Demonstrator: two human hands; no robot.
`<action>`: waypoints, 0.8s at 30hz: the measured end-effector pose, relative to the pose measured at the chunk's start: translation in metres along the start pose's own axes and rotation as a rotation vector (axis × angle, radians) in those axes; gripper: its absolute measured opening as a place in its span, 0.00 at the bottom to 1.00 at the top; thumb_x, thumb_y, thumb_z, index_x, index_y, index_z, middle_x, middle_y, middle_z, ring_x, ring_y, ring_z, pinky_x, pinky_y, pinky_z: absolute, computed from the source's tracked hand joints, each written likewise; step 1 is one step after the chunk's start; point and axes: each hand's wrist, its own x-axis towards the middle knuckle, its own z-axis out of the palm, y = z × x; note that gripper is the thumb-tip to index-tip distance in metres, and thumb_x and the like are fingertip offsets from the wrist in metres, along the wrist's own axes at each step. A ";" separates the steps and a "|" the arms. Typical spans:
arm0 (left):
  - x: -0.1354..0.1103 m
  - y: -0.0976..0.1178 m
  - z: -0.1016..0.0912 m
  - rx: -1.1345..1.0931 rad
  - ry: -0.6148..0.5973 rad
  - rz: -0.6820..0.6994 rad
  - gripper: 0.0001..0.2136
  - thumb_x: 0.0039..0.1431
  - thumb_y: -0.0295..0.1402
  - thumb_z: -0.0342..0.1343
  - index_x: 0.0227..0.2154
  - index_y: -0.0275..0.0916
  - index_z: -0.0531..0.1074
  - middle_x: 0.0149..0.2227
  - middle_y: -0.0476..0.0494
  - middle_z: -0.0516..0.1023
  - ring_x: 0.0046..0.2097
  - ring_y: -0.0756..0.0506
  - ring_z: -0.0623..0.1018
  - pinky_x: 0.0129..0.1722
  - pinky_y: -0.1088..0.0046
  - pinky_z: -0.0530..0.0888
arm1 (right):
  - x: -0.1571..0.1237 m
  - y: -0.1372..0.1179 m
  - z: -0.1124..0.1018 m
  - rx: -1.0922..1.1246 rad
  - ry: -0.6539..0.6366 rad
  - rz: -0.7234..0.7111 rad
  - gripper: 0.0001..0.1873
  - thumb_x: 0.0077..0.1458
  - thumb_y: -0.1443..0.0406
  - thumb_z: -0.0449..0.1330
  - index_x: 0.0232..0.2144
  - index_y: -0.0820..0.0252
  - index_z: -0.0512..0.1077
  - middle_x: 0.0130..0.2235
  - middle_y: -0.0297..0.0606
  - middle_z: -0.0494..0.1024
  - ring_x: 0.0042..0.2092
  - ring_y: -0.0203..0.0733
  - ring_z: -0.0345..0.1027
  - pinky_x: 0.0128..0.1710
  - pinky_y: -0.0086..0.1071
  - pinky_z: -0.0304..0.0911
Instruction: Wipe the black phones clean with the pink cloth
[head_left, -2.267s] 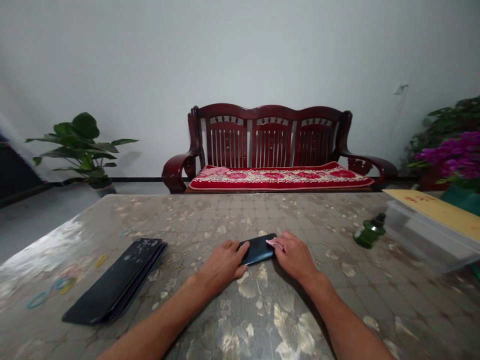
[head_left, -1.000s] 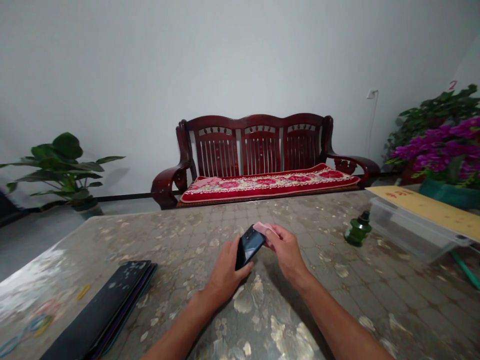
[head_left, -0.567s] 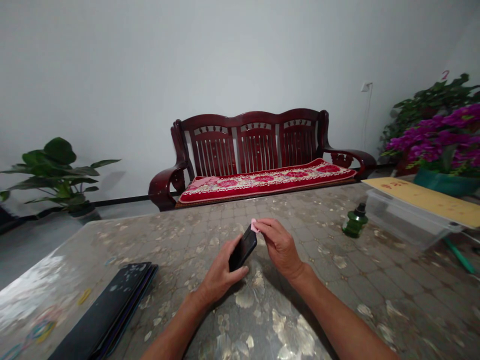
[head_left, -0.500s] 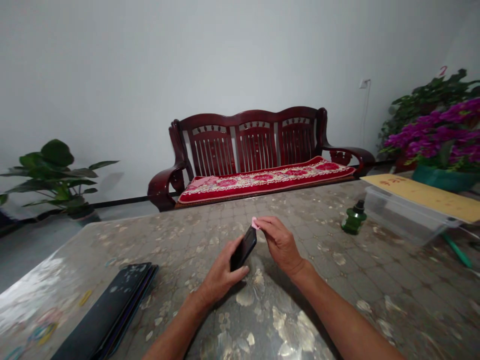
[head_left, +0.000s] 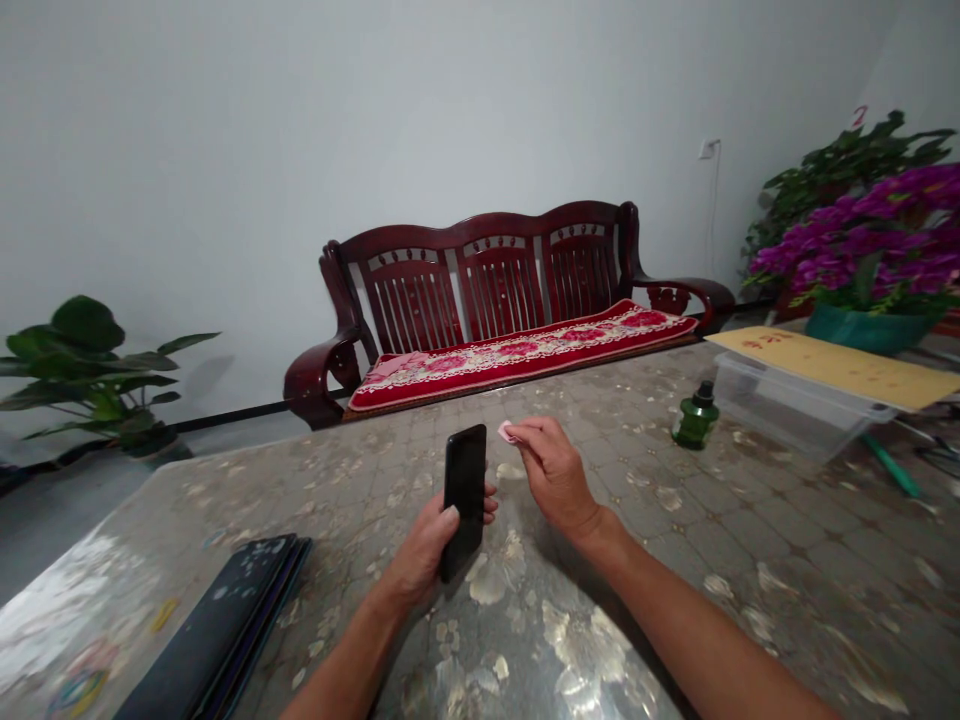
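A black smartphone point(head_left: 465, 495) stands nearly upright in my left hand point(head_left: 429, 545), its dark screen turned toward me. My thumb lies along its left edge and my fingertips wrap round the right edge. Just right of the phone, my right hand point(head_left: 556, 475) pinches a small pink piece point(head_left: 507, 432) that looks like folded cloth or paper. A narrow gap separates the pink piece from the phone. Both hands are above the patterned table point(head_left: 600, 600).
A dark folder-like case point(head_left: 217, 620) lies at the left, near coloured rubber bands point(head_left: 82, 680). To the right stand a green bottle point(head_left: 696, 416) and a clear plastic box point(head_left: 787, 410) under a yellow sheet point(head_left: 832, 365). A wooden bench point(head_left: 491, 270) is behind the table.
My left hand has turned the phone from tilted to nearly upright, screen toward me. The pink piece in my right hand has come away from the phone's top edge. The view has shifted slightly.
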 end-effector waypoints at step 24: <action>0.000 -0.020 0.010 -0.314 0.027 -0.326 0.43 0.57 0.68 0.40 0.58 0.34 0.67 0.51 0.31 0.78 0.46 0.37 0.81 0.52 0.54 0.74 | -0.010 -0.019 0.017 -0.256 -0.093 -0.220 0.14 0.66 0.71 0.52 0.47 0.54 0.75 0.37 0.41 0.74 0.40 0.45 0.67 0.40 0.38 0.67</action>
